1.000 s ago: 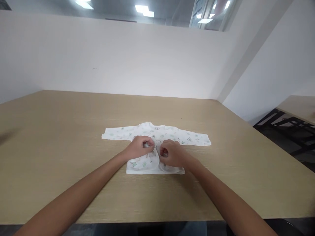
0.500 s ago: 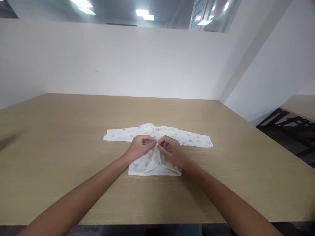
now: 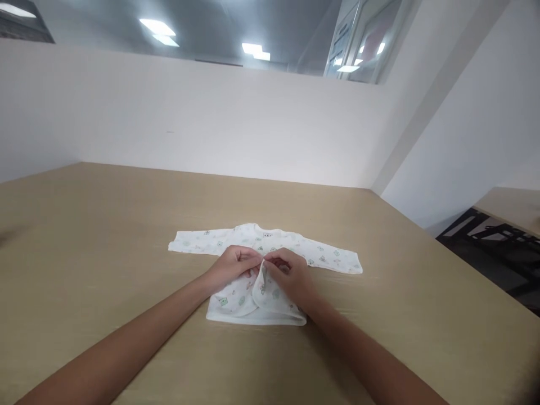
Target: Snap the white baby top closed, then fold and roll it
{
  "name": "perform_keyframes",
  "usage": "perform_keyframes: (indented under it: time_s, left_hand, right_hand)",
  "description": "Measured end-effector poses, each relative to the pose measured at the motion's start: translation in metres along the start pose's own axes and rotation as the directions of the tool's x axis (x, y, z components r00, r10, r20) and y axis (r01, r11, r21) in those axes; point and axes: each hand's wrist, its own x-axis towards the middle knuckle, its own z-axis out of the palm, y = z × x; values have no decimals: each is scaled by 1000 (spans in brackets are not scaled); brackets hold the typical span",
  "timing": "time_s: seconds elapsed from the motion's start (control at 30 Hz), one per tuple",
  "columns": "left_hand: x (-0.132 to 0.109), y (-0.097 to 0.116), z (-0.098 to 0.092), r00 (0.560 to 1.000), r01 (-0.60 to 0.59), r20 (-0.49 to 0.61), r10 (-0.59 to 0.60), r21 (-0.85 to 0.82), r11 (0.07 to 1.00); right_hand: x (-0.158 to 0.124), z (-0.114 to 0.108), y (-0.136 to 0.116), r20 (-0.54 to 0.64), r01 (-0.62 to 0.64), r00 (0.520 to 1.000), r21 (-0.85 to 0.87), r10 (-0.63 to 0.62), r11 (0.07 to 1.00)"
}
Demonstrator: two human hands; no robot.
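Illegibly small neck print [image 3: 268, 235] on white top [image 3: 335, 257]

Beyond the wood-toned desk [image 3: 126, 211], I observe a white wall [image 3: 253, 124] bearing one short, faint mark [image 3: 169, 132]. Above it, a window [image 3: 287, 42] shows bright rectangular lights [image 3: 157, 27]. At right, I note a slanting grey band [image 3: 439, 101] and a pale-topped table [image 3: 514, 203] with dark framework [image 3: 506, 230].
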Motion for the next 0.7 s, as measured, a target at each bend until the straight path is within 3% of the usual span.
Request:
perform_keyframes:
  time_s: [0.3, 0.53, 0.7]
  left_hand:
    - [2, 0, 3, 999, -46, -9, 46, 26, 999]
    - [4, -6, 4, 992, -127, -1, 128, 101, 987]
    - [6, -11, 9, 990, -132, -42, 135, 66, 989]
  right_hand:
    - [0, -3, -2, 36, -47, 998, 18, 46, 999]
    - [3, -3, -2, 45, 46, 998, -4, -46, 999]
    - [4, -3, 0, 11, 23, 1000, -24, -23, 999]
